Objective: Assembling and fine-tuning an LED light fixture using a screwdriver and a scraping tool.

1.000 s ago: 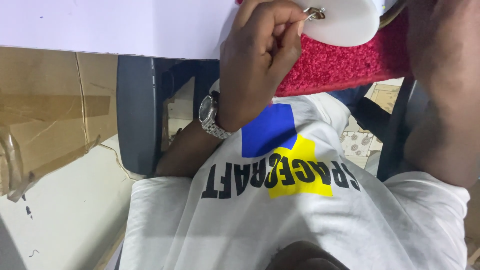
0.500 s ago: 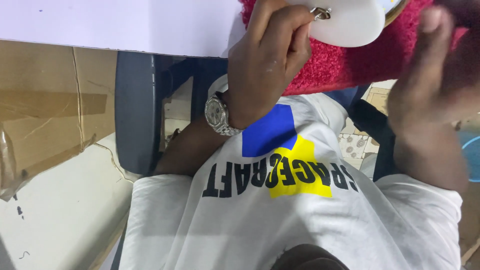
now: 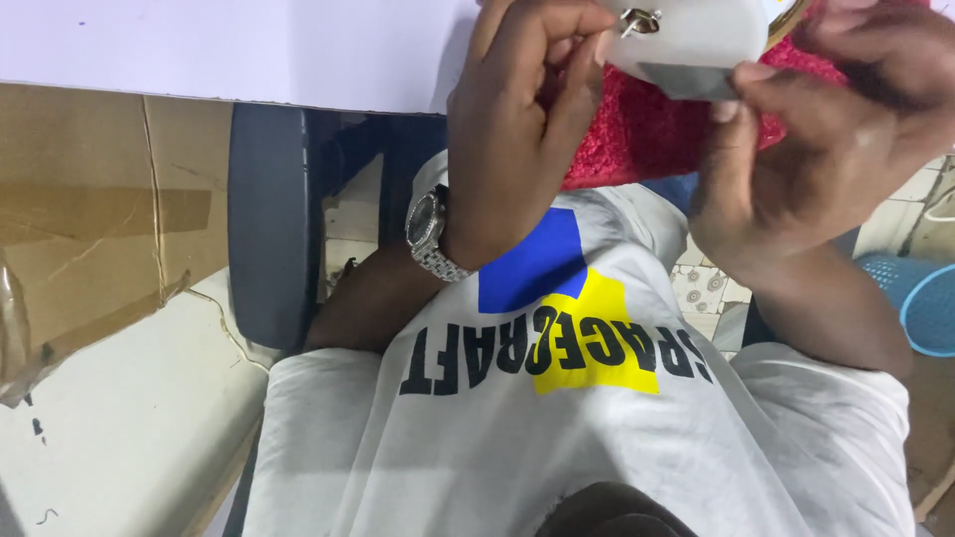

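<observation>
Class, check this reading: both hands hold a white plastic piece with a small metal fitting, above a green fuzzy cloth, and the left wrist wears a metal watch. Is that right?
One detail is wrong: the fuzzy cloth is red, not green, as the head view shows. The rest stands: the left hand and right hand hold the white plastic piece, with a metal watch.

It looks like a small home workshop or craft corner rather than a fitted shop. A white table (image 3: pixel 249 50) runs along the top edge, with a dark chair (image 3: pixel 267 229) pulled up beneath it. Flattened cardboard (image 3: pixel 90 229), taped and torn, lies on the floor to one side over a pale sheet. The floor itself is patterned tile (image 3: pixel 701 288), as in a house. A blue plastic basket (image 3: pixel 925 303) sits at the right edge, and red fuzzy fabric (image 3: pixel 637 139) hangs off the table's edge.
</observation>
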